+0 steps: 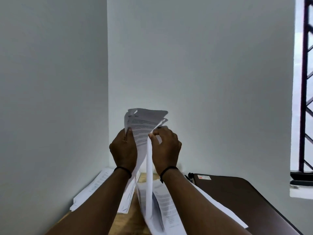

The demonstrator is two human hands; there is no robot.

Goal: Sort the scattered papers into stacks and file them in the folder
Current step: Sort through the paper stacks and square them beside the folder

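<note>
Up in front of the white wall, the left hand [123, 148] grips one edge of a bunch of papers [144, 131] and the right hand [166, 146] pinches the other edge, while more papers [94, 187] and a dark folder [237, 192] lie on the wooden table [130, 219] below.

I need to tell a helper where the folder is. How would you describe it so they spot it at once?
Start at the window on the right and look down to the wooden table. The folder lies flat on its right side. It is the only dark brown thing there, with a small label near its far corner; everything beside it is white paper.
</note>
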